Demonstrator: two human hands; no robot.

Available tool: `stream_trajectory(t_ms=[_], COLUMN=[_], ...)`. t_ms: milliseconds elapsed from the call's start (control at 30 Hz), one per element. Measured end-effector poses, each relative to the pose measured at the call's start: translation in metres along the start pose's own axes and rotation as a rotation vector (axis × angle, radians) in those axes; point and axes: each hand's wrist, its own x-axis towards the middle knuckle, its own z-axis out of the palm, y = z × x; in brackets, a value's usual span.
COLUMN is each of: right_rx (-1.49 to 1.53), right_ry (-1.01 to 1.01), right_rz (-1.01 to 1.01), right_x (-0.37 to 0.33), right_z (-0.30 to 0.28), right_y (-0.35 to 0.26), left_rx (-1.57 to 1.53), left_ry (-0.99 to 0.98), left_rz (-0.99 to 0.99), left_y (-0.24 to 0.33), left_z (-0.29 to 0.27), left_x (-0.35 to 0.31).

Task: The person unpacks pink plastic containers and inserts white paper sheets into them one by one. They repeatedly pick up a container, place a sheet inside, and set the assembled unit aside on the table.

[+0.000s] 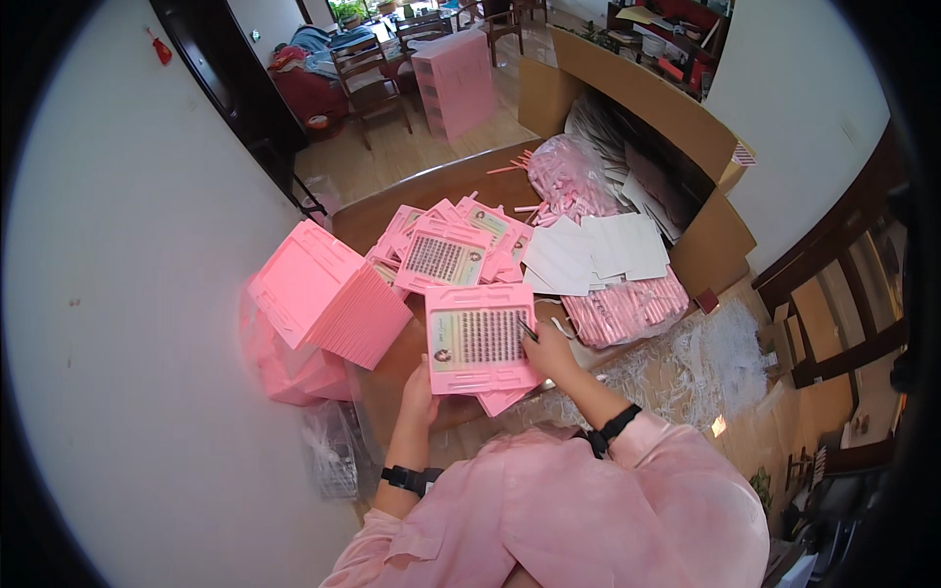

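A pink false-lash tray (480,380) with rows of dark lash clusters on a pale card is held up in front of me. My left hand (420,394) grips its lower left edge, the fingers partly hidden behind it. At its right edge my right hand (552,355) is closed around a thin dark stick-like tool (529,331), whose kind I cannot make out. Another pink tray (505,402) shows beneath the held one. Just beyond lies a loose pile of similar filled trays (446,258) on the brown table (387,201).
At the left stands a tall stack of pink trays (328,284). White sheets (593,250) and bagged pink sticks (627,309) lie at the right, near another bag of pink pieces (573,181) and a large open carton (711,235). Clear plastic wrap (706,363) covers floor at the right.
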Motion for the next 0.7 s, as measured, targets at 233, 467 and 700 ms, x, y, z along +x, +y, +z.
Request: stream_trajectory(t_ms=[233, 467, 700], right_rx=[0.235, 0.085, -0.071], right_ry=[-0.019, 0.269, -0.288], right_rz=[0.079, 0.063, 0.151], right_x=[0.082, 0.111, 0.024], right_z=[0.031, 0.012, -0.034], right_y=[-0.013, -0.003, 0.041], left_rx=[-0.021, 0.952, 1.61], left_ry=[0.194, 0.106, -0.03], left_rz=[0.037, 0.575, 0.539], left_y=[0.015, 0.005, -0.008], left_z=[0.001, 0.032, 0.047], left_x=[-0.012, -0.014, -0.012])
